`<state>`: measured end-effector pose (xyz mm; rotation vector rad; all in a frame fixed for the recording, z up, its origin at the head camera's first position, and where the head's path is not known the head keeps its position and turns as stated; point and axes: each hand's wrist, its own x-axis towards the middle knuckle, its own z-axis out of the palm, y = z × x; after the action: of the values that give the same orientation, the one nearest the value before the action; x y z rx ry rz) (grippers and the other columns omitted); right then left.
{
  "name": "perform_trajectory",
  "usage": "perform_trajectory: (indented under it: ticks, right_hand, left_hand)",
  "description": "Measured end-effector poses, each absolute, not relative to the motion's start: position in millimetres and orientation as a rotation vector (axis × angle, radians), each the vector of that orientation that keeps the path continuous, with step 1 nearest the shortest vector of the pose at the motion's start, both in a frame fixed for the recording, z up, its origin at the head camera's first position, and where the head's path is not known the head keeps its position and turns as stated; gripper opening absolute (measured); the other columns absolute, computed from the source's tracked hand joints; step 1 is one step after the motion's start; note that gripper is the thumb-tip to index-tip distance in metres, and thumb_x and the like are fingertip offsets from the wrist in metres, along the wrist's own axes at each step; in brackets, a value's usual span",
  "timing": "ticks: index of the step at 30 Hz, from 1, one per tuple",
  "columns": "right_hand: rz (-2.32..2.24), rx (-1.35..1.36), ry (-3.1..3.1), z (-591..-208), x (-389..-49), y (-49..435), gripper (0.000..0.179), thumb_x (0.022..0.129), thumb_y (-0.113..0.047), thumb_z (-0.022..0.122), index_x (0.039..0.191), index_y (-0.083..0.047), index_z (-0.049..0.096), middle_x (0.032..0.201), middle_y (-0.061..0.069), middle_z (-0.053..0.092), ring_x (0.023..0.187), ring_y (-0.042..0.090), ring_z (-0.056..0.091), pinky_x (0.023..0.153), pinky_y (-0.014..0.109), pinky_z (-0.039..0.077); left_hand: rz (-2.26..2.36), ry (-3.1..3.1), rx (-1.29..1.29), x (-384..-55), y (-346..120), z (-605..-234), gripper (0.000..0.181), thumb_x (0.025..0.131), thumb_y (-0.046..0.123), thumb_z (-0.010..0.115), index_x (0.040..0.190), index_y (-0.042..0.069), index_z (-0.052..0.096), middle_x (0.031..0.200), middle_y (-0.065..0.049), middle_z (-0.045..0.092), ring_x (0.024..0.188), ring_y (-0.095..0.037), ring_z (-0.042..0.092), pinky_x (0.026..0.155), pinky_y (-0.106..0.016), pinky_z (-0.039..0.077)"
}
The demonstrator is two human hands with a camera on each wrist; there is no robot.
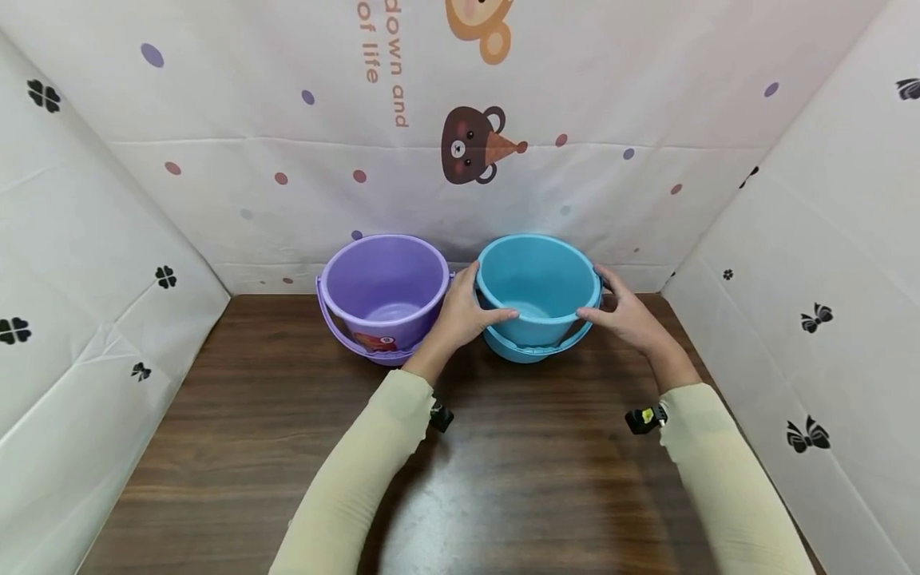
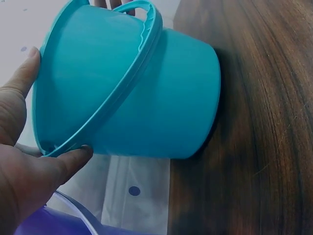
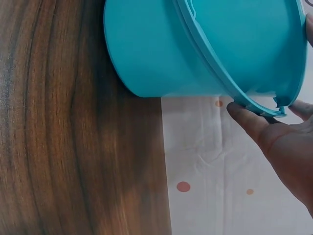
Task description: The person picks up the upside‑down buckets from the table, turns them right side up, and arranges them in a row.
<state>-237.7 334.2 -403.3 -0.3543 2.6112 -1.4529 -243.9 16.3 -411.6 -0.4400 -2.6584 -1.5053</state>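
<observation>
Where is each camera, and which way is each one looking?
Head: up on the person's head, looking forward and down at the blue bucket, purple bucket and table; both sleeves and hands show.
Left wrist: beside the left hand, looking along it at the blue bucket.
Right wrist: beside the right hand, looking at the blue bucket.
All three views share the blue bucket and the table.

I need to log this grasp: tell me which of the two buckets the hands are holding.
The blue bucket, on the right. The left hand and right hand grip its rim from either side; the purple bucket beside it goes unheld.
</observation>
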Motion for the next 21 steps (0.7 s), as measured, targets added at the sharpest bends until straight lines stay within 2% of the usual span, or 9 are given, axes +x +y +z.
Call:
perform_trajectory:
  ticks: [8, 15, 21]
  right_hand:
    - [-1.484, -0.348, 2.604, -400.2, -236.9, 329.3, 0.097, 0.098, -0.022, 0.071, 0.167, -0.015, 0.004, 0.169, 0.021, 0.02, 0.15, 0.048, 0.031, 0.11, 0.068, 0.041]
    - [-1.464, -0.312, 2.608, -398.2, -233.9, 324.8, 0.1, 0.098, -0.029, 0.072, 0.167, -0.012, 0.0, 0.17, 0.023, 0.016, 0.152, 0.049, 0.028, 0.112, 0.068, 0.038]
    - [-1.464, -0.322, 2.596, -399.8, -232.4, 325.1, 0.099, 0.101, -0.028, 0.068, 0.167, -0.014, -0.005, 0.17, 0.024, 0.012, 0.153, 0.049, 0.024, 0.113, 0.069, 0.037]
  left_hand:
    - [-1.501, -2.675, -0.446, -246.1, 13.7, -406.9, 0.115, 0.078, 0.044, 0.091, 0.165, 0.013, 0.023, 0.163, -0.014, 0.034, 0.151, -0.033, 0.035, 0.121, -0.054, 0.036]
    - [-1.491, -2.716, -0.417, -247.0, 12.9, -406.1, 0.117, 0.079, 0.044, 0.09, 0.166, 0.01, 0.02, 0.171, -0.013, 0.022, 0.157, -0.033, 0.024, 0.124, -0.055, 0.03]
    - [-1.494, -2.715, -0.437, -248.4, 12.9, -407.2, 0.115, 0.08, 0.045, 0.089, 0.166, 0.012, 0.02, 0.169, -0.011, 0.025, 0.156, -0.032, 0.028, 0.124, -0.053, 0.032]
